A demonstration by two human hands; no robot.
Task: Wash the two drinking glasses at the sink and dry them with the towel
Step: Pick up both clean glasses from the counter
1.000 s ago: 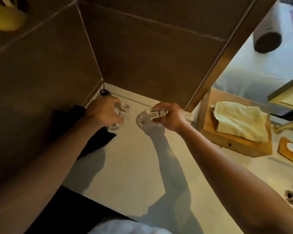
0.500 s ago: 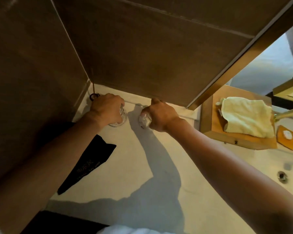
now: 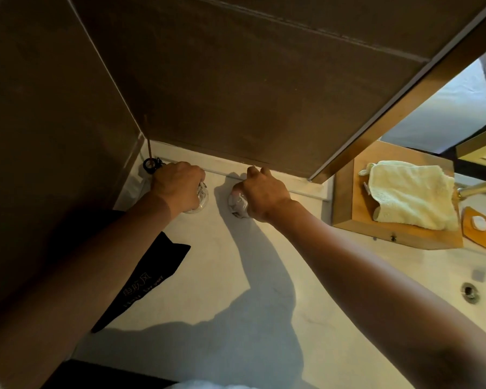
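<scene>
Two clear drinking glasses stand at the back of the pale counter near the dark wall. My left hand [image 3: 177, 185] is wrapped over the left glass [image 3: 200, 198], which shows only at its right side and base. My right hand [image 3: 264, 195] grips the right glass [image 3: 236, 204] from above, and only the glass's left side shows. A pale yellow towel [image 3: 410, 193] lies folded on a wooden box [image 3: 345, 203] to the right, well apart from both hands.
A black pouch with printed writing [image 3: 146, 279] lies on the counter [image 3: 236, 318] under my left forearm. A small black ring-shaped item [image 3: 150, 165] sits in the back left corner. At far right are a wooden soap dish [image 3: 479, 223], a brass tap [image 3: 480, 188] and the sink drain [image 3: 469, 292].
Both hands have carried the glasses away from me, toward the back wall, and lowered them to the counter. My view has shifted with them.
</scene>
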